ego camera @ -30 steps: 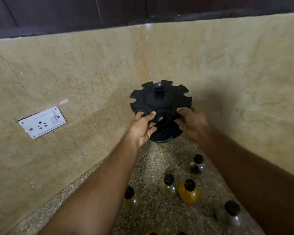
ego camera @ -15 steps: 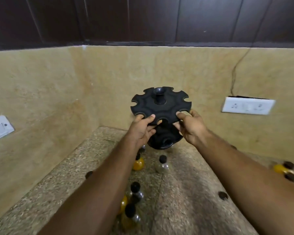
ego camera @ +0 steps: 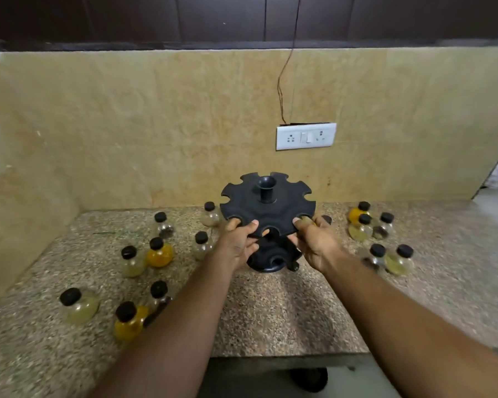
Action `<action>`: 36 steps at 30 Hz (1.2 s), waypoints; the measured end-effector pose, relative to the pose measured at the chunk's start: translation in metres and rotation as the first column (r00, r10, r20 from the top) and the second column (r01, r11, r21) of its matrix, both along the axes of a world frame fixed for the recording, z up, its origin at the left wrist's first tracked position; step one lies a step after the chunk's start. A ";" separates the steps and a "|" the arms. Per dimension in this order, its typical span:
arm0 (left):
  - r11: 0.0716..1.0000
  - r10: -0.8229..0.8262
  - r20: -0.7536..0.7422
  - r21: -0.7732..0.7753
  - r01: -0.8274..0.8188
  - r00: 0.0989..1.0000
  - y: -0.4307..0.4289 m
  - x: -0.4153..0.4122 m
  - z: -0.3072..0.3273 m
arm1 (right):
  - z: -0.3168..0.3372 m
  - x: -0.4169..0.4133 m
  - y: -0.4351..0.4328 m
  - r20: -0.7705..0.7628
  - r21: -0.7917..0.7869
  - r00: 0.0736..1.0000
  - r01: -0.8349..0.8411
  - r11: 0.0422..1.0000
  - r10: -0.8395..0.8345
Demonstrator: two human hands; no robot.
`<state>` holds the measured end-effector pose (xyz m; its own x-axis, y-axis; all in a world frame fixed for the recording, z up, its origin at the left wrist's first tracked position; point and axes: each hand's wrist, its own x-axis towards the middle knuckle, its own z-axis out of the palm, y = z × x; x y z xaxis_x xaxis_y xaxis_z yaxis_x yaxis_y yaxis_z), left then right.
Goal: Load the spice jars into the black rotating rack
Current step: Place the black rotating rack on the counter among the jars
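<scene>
The black rotating rack stands at the middle of the speckled counter, its notched top disc empty, a smaller lower tier beneath. My left hand grips the disc's near left edge, thumb on top. My right hand grips the near right edge the same way. Round spice jars with black caps stand scattered on both sides: a yellow jar and several others at left, a group with a pale jar at right.
The counter ends in a front edge close to me, with floor below. A tan wall runs behind and along the left side. A white socket plate with a thin wire sits on the back wall.
The view has swung right from the corner to the back wall, and the rack has been carried with both hands from the corner to the counter's middle, jars now on both sides.
</scene>
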<state>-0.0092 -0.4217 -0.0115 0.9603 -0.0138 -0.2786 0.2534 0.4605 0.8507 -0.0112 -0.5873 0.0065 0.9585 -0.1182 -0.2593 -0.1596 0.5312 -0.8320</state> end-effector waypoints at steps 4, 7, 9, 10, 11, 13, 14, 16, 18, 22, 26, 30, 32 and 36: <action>1.000 0.014 -0.052 0.028 -0.013 0.999 -0.011 -0.007 -0.024 | -0.028 -0.004 -0.013 -0.061 -0.010 0.998 -0.013 1.000 0.012; 0.999 0.037 -0.080 0.037 -0.034 0.996 -0.013 -0.012 -0.035 | -0.044 -0.003 -0.016 -0.092 0.006 0.995 -0.037 0.999 0.038; 0.998 0.052 -0.092 0.049 -0.047 0.994 -0.012 -0.012 -0.043 | -0.052 0.000 -0.016 -0.109 0.014 0.992 -0.058 0.998 0.059; 0.997 0.060 -0.098 0.056 -0.054 0.993 -0.012 -0.011 -0.047 | -0.055 0.002 -0.016 -0.112 0.018 0.991 -0.070 0.997 0.072; 0.996 0.070 -0.104 0.062 -0.063 0.992 -0.012 -0.009 -0.050 | -0.058 0.004 -0.015 -0.120 0.017 0.989 -0.082 0.997 0.083; 0.994 0.089 -0.111 0.073 -0.082 0.990 -0.010 -0.006 -0.054 | -0.063 0.008 -0.013 -0.118 -0.004 0.987 -0.111 0.994 0.109; 0.993 0.099 -0.113 0.074 -0.091 0.989 -0.009 -0.005 -0.055 | -0.064 0.009 -0.011 -0.110 -0.014 0.987 -0.124 0.992 0.122; 0.992 0.113 -0.109 0.073 -0.105 0.988 -0.008 0.001 -0.055 | -0.064 0.014 -0.011 -0.095 -0.032 0.986 -0.142 0.989 0.139; 0.991 0.120 -0.108 0.068 -0.113 0.987 -0.006 0.005 -0.054 | -0.065 0.019 -0.012 -0.090 -0.055 0.984 -0.156 0.986 0.151; 0.991 0.127 -0.105 0.043 -0.123 0.986 -0.005 0.009 -0.054 | -0.067 0.027 -0.017 -0.099 -0.047 0.980 -0.176 0.983 0.170; 0.991 0.129 -0.098 -0.020 -0.131 0.987 -0.011 0.011 -0.056 | -0.068 0.032 -0.023 -0.074 -0.060 0.983 -0.174 0.983 0.169; 0.984 0.146 -0.090 -0.085 -0.154 0.985 -0.019 0.013 -0.056 | -0.065 0.033 -0.028 -0.028 -0.049 0.984 -0.176 0.983 0.175; 0.985 0.137 -0.073 -0.096 -0.144 0.988 -0.023 0.014 -0.054 | -0.062 0.034 -0.032 -0.005 -0.048 0.983 -0.182 0.982 0.182; 0.990 0.102 -0.053 -0.093 -0.107 0.993 -0.030 0.018 -0.049 | -0.060 0.034 -0.040 -0.001 -0.041 0.986 -0.167 0.985 0.167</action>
<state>0.0084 -0.4516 -0.0609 0.9434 0.0574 -0.3266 0.2390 0.5652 0.7896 0.0227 -0.6278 -0.0536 0.9663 0.0332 -0.2551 -0.2411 0.4629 -0.8530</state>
